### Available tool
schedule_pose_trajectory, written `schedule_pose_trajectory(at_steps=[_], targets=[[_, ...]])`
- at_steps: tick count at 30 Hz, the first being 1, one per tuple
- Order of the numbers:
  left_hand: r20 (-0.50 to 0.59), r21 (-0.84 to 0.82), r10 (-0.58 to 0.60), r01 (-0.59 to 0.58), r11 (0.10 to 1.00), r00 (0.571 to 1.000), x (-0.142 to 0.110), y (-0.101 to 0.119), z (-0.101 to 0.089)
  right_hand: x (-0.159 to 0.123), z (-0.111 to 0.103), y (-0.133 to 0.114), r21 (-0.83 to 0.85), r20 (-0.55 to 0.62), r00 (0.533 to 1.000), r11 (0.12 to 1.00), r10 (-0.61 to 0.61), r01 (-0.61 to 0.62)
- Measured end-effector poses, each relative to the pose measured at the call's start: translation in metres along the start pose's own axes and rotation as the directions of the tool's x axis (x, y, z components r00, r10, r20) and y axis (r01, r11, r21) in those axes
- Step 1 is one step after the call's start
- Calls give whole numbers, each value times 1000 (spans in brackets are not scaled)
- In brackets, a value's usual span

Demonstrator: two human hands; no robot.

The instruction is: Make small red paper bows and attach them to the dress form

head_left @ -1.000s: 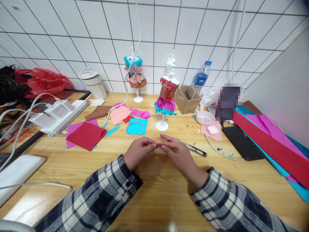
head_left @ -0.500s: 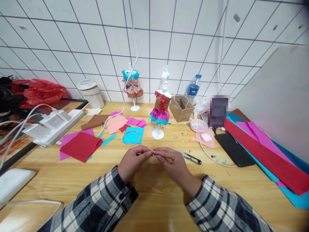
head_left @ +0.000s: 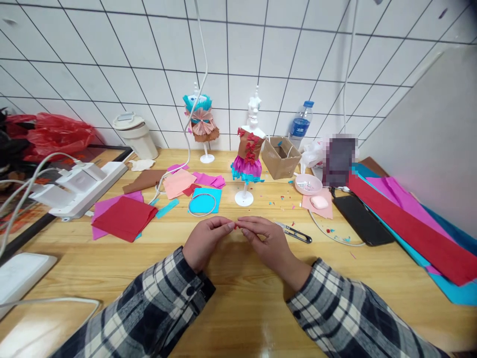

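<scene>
My left hand (head_left: pixel 206 239) and my right hand (head_left: pixel 264 239) meet just above the wooden table (head_left: pixel 238 298), fingertips pinched together on a tiny red paper piece (head_left: pixel 236 225). Both hands are closed on it. Beyond them stands a small white mannequin (head_left: pixel 248 154) wearing a brown, pink and blue paper dress with red bows. A second mannequin (head_left: pixel 200 123) with a blue and brown paper dress stands further back. Small thread snips (head_left: pixel 294 232) lie just right of my right hand. A wire ring rests on a blue paper square (head_left: pixel 204 201) ahead of my left hand.
Red and pink paper sheets (head_left: pixel 124 217) lie at the left, long crepe strips (head_left: pixel 410 226) at the right. A power strip (head_left: pixel 85 181), cardboard box (head_left: pixel 280 158), pink dish (head_left: pixel 308 183), black phone (head_left: pixel 362 219), water bottle (head_left: pixel 301 124) and white lidded cup (head_left: pixel 134 134) ring the work area.
Both hands stay pinched on the red piece with small finger shifts. The view has tilted and moved slightly, so the scene sits a little differently in frame.
</scene>
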State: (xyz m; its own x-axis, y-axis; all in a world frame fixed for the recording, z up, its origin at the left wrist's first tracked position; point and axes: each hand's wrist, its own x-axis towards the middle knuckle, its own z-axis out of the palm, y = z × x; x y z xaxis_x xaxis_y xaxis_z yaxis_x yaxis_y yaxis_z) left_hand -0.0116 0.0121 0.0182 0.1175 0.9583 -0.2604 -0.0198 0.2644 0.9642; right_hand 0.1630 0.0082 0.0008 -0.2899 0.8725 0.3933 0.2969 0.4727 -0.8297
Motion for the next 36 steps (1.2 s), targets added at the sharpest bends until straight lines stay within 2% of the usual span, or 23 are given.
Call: schedule_pose_trajectory(at_steps=[4,11,18,20,22,25,29,32,36], targets=[[17,-40,31,-30,999,999,0,0,1,1,1,1,73,-17,1000,997,22,-20],[1,-44,39,-39,998,999,-1,0,0,0,2,-3,97,-6,1000,995,10,-9],[17,-76,52,-51,996,998,1,-2,-3,-2,0,-3,206,46,995,974,84,-92],[32,-63,45,-43,997,998,1,-2,-3,-1,-1,-2,272,67,989,951,135,-148],[46,-36,33,-31,999,998,1,-1,-3,1,-3,1,363,125,969,899,213,-245],[72,-9,-2,3,1000,997,0,-2,-3,4,-5,4,483,211,916,778,342,-402],[70,4,-3,3,1000,998,1,-4,-3,5,-6,4,570,228,871,666,434,-481],[48,22,11,-12,1000,999,1,-5,-3,5,-4,3,511,274,840,670,467,-539],[32,120,24,-28,992,999,0,-3,-2,4,1,4,441,230,837,713,497,-545]])
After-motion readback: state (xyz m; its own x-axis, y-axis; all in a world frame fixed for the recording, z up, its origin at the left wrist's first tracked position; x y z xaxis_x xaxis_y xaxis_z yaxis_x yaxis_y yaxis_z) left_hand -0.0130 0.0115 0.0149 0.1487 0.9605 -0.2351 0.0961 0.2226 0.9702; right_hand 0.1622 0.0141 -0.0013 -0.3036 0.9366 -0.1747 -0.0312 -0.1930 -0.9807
